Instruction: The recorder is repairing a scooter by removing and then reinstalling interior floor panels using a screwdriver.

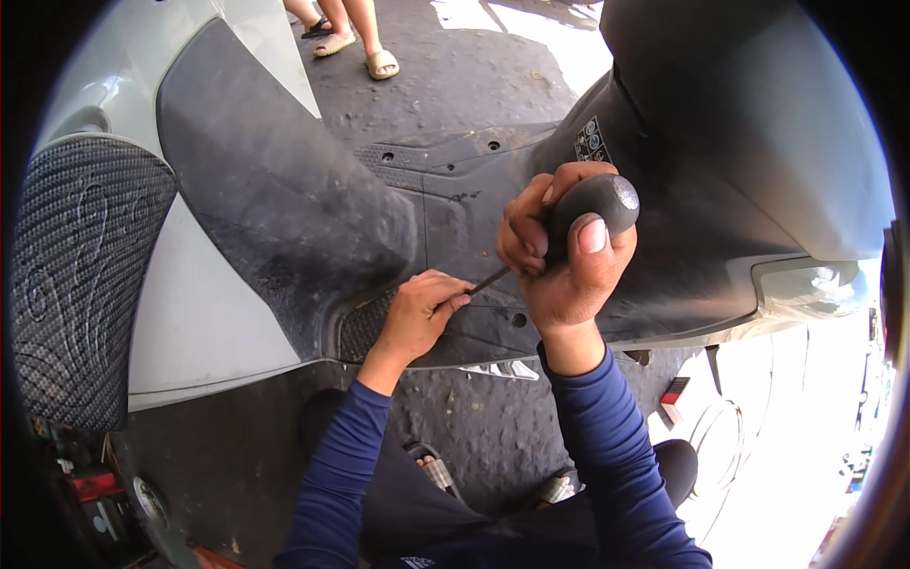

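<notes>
My right hand [576, 280] is wrapped round the thick dark handle of a screwdriver [599, 201], its thumb lying along the handle near the butt end. The thin shaft slants down and left to the floorboard [455, 237] of a scooter. There, the fingertips of my left hand [417, 311] are pinched together at the shaft's lower end, close over the board. They hide the tip, so I cannot tell whether a screw sits under it. A dark round screw hole [518, 321] lies in the board between my two hands.
The dark front panel [720, 171] rises on the right, the seat base [256, 171] and patterned seat [90, 275] on the left. Beyond the scooter a person's sandalled feet [382, 64] stand on rough ground. A small red-and-white box [675, 398] and looped cable [716, 436] lie at right.
</notes>
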### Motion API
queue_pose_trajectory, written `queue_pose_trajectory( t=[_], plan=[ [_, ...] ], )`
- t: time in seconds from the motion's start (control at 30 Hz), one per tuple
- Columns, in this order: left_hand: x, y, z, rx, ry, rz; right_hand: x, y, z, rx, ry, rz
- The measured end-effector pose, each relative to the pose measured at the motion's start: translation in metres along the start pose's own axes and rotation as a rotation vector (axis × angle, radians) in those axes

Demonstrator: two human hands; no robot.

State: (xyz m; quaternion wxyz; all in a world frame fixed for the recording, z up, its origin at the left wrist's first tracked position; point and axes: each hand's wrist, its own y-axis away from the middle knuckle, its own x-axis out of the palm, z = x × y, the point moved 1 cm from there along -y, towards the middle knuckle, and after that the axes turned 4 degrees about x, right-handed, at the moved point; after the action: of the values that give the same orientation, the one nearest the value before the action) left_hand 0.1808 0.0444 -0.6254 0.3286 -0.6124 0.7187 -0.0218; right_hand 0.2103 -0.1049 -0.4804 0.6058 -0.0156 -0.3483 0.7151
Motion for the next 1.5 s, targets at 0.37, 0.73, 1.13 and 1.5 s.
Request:
queue_pose_trajectory(
  t=[0.37, 0.73, 1.13, 1.5],
  plan=[
    [0.004, -0.009, 0.004, 0.135, -0.065, 0.08, -0.006, 0.002, -0.001, 0.028, 0.067, 0.141],
    [-0.014, 0.0, 0.006, 0.174, -0.165, 0.184, -0.034, 0.02, -0.016, 0.389, 0.514, 0.438],
    [-0.051, 0.112, -0.013, -0.553, 0.209, 1.329, -0.029, 0.026, -0.025, 0.402, 0.424, 0.429],
    [-0.049, 0.297, 0.171, -0.915, -0.678, 0.421, -0.029, 0.029, -0.02, 0.411, 0.513, 0.482]
  ],
)
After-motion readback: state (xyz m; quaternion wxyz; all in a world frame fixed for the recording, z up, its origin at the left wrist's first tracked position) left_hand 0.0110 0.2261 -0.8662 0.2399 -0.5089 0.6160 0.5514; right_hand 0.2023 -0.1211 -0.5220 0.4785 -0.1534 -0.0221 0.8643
